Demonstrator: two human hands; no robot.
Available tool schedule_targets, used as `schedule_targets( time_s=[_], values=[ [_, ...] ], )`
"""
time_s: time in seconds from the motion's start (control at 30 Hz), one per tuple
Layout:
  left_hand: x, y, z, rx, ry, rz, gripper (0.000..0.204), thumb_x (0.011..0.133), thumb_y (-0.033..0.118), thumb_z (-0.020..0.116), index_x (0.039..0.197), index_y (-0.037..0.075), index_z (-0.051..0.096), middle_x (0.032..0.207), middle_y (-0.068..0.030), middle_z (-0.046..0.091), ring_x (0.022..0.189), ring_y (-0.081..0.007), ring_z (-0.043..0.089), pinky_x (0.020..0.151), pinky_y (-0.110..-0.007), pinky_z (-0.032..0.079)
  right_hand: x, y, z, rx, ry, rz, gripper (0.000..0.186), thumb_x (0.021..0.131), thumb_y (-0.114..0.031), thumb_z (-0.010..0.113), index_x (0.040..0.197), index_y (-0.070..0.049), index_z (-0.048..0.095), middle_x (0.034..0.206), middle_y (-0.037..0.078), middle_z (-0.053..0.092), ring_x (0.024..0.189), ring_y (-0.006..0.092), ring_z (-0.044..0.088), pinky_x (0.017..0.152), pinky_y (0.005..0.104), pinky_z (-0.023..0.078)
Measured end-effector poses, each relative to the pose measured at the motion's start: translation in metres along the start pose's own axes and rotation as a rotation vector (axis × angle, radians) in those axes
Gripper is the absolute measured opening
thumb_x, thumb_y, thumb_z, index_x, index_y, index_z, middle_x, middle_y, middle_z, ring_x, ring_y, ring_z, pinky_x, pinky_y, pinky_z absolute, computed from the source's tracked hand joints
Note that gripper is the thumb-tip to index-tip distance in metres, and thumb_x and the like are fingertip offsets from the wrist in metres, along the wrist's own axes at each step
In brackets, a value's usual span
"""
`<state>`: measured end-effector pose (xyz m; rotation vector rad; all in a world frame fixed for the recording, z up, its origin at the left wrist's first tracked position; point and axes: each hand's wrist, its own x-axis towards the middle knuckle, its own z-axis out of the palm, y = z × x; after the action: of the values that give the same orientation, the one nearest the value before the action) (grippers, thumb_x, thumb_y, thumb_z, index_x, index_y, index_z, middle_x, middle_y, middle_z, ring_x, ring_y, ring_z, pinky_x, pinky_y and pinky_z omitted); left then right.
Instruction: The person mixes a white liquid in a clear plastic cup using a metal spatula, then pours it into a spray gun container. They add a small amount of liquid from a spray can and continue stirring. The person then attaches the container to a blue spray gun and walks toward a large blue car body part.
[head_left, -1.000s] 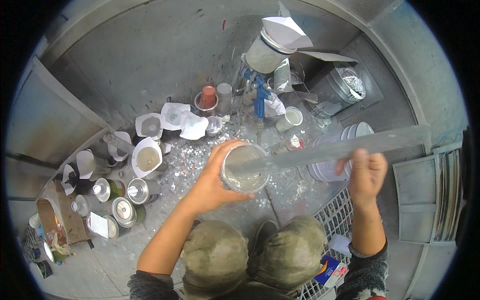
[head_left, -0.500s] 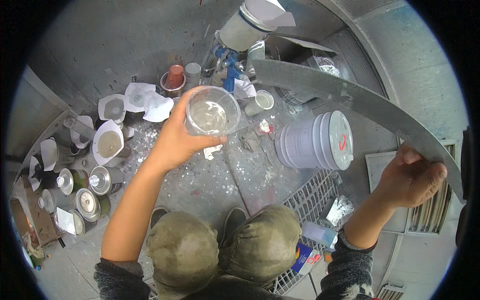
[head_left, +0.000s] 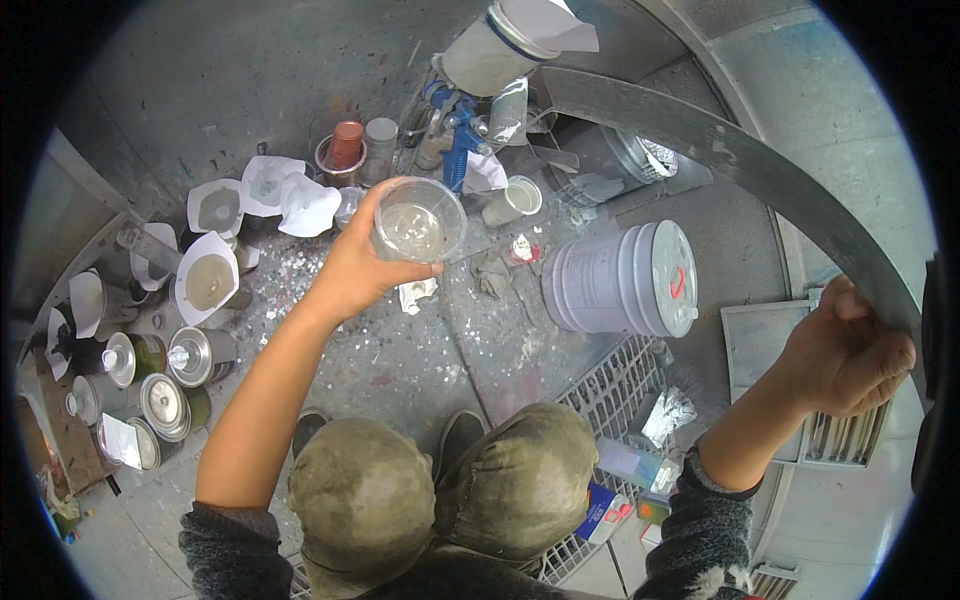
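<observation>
My left hand (head_left: 357, 262) is wrapped round a clear plastic cup (head_left: 440, 190), keeping it above the floor; some see-through liquid lies in its bottom. At the right, my right hand (head_left: 848, 352) is closed on the near end of a long, flat grey strip (head_left: 690, 122), which looks curved in this view. The strip's far end reaches up beside a spray gun with a blue body (head_left: 456, 160), well apart from the cup. Beyond the cup stand a smaller cup (head_left: 513, 203) and a red cup (head_left: 346, 146) set in another container.
Several paper-lined cups (head_left: 208, 282) and metal cans (head_left: 201, 357) crowd the left. A white bucket (head_left: 610, 280) lies on its side at the right, near a metal grate (head_left: 612, 388). A lidded pot (head_left: 483, 55) stands at the back. Paint flecks cover the floor (head_left: 400, 345).
The strip's far end has swung up and to the right, uncovering items behind it. My right hand has moved slightly right. The cup stays in my left hand, and the whole view has shifted a little.
</observation>
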<state>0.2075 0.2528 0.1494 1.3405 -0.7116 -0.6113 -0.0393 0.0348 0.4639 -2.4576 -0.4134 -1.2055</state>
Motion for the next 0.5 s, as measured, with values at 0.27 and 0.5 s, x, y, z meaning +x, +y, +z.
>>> schedule_targets(
  time_s=[0.27,0.5],
  values=[
    [0.005,0.005,-0.005,-0.027,0.01,0.02,0.097,0.067,0.013,0.093,0.149,0.008,0.044,0.144,-0.0105,0.054,0.136,-0.0234,0.051,0.116,-0.038,0.038,0.01,-0.001,0.011,0.015,0.152,0.033,0.048,0.11,-0.045,0.044,0.098,-0.003,0.065,0.073,0.013,0.064,0.059,0.016,0.054,0.056,0.0287,0.044],
    [0.008,0.019,-0.008,-0.02,0.023,0.021,0.096,0.066,0.015,0.094,0.148,0.008,0.045,0.143,-0.0117,0.056,0.135,-0.0251,0.052,0.116,-0.039,0.039,0.019,0.002,0.001,0.063,0.023,0.013,0.049,0.109,-0.049,0.045,0.096,-0.005,0.062,0.077,0.014,0.064,0.059,0.0173,0.053,0.055,0.0283,0.04]
  ],
)
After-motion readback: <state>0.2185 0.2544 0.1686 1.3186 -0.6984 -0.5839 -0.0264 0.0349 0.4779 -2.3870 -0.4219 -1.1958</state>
